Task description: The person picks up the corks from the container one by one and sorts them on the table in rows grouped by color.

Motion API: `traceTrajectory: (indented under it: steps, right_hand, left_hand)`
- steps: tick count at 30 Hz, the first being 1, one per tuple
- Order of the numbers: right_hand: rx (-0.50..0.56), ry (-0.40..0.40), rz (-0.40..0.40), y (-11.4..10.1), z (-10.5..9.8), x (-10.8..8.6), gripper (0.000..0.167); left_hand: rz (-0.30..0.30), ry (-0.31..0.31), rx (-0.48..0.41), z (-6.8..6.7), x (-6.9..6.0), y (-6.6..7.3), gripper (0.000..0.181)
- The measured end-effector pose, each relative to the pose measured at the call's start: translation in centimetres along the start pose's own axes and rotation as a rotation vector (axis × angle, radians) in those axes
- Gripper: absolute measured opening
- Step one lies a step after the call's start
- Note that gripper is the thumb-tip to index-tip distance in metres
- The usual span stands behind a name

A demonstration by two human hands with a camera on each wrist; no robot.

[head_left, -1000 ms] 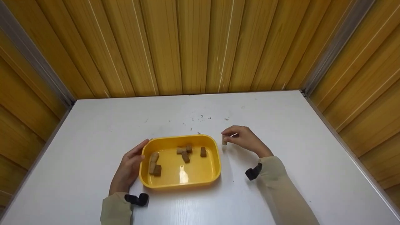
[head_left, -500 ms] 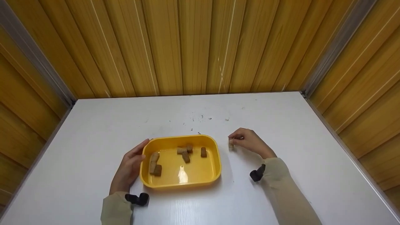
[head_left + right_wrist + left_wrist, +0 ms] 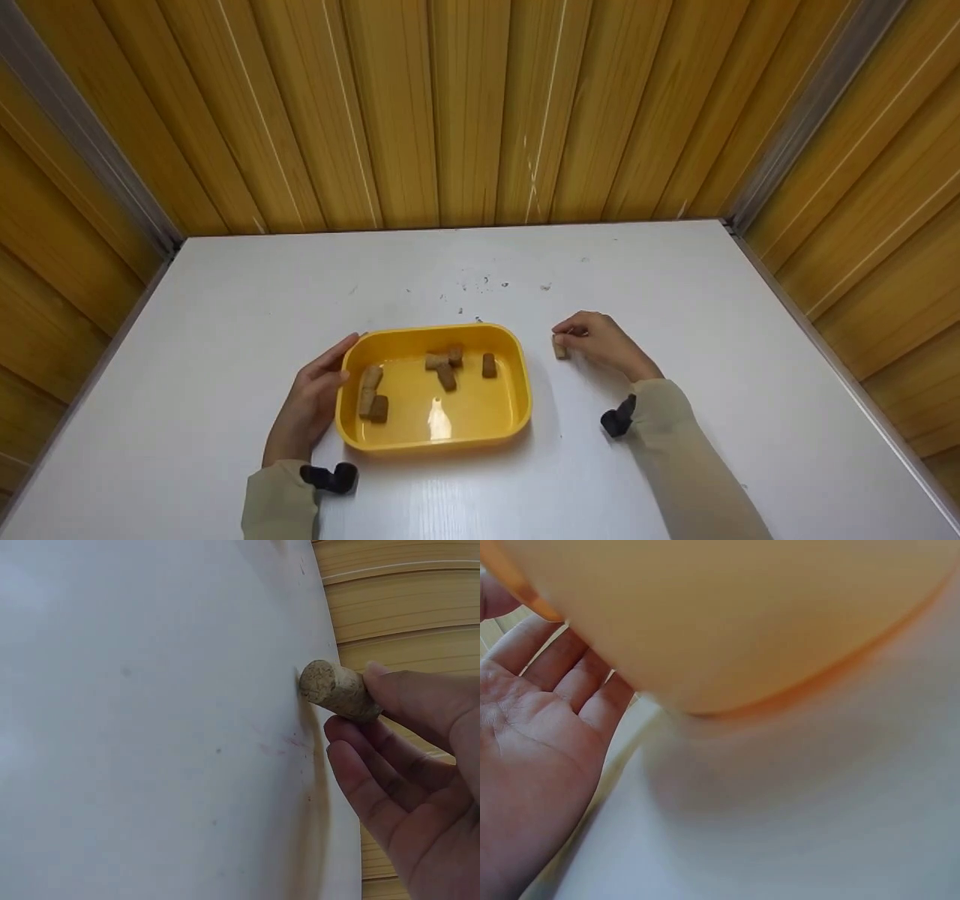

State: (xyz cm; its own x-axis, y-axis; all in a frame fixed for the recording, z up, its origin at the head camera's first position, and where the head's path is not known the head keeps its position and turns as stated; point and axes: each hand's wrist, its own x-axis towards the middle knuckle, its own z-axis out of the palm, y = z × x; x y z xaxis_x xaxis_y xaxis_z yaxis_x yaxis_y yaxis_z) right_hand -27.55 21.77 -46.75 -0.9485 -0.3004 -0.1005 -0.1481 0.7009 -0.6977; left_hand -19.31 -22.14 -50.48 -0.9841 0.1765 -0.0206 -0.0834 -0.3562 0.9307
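Observation:
In the head view, my left hand (image 3: 306, 401) holds the left side of a yellow plastic tray (image 3: 433, 445), thumb at the rim and fingers along the outer wall. The left wrist view shows the palm (image 3: 536, 727) beside the tray's wall (image 3: 742, 622). To the right of the tray, my right hand (image 3: 604, 345) pinches a cork (image 3: 559, 347) between thumb and fingertips. That cork (image 3: 341, 690) points its speckled end away from the hand in the right wrist view. Its lower end is close to the tabletop; whether they touch I cannot tell.
Inside the tray lie several corks: a group at the left (image 3: 369, 391), a cluster near the middle (image 3: 445, 376) and a single cork (image 3: 489, 365) at the right. Small dark crumbs (image 3: 486, 280) dot the white table (image 3: 675, 300). Wood-patterned panels (image 3: 465, 112) rise behind it.
My right hand has shifted a little right and down with the cork, which now leans slightly. The left hand and the tray have stayed put.

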Motion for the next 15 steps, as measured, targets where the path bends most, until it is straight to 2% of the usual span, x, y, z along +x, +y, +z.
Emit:
traceTrajectory:
  steps: [15]
  right_hand:
    - [0.019,0.013,0.078,0.25,0.50,-0.09,0.025]
  left_hand:
    - [-0.003,-0.012,-0.010,-0.07,-0.03,0.05,0.057]
